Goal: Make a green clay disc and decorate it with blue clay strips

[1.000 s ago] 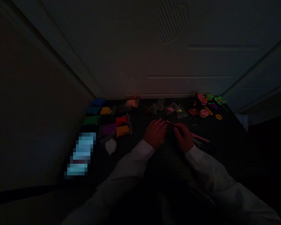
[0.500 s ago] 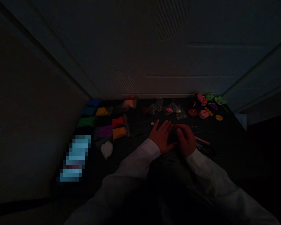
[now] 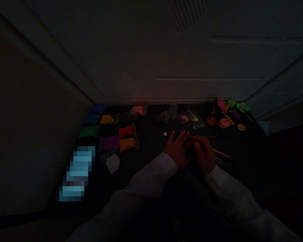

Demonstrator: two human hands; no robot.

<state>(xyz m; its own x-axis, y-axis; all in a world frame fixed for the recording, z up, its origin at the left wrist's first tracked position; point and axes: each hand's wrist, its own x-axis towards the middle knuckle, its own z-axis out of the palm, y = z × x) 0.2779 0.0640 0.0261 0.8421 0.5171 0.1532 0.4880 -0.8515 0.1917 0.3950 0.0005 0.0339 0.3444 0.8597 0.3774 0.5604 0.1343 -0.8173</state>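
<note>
A thin pink stick was pinched in the fingertips of the right hand, beside the left hand, whose fingers were spread over the dark tabletop. Nearby, a white lump, scissors and a pink strip were laid.

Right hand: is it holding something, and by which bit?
The right hand seems to pinch a thin pinkish stick by its right end; the rest points toward the left hand. It is too dark to tell more.
</note>
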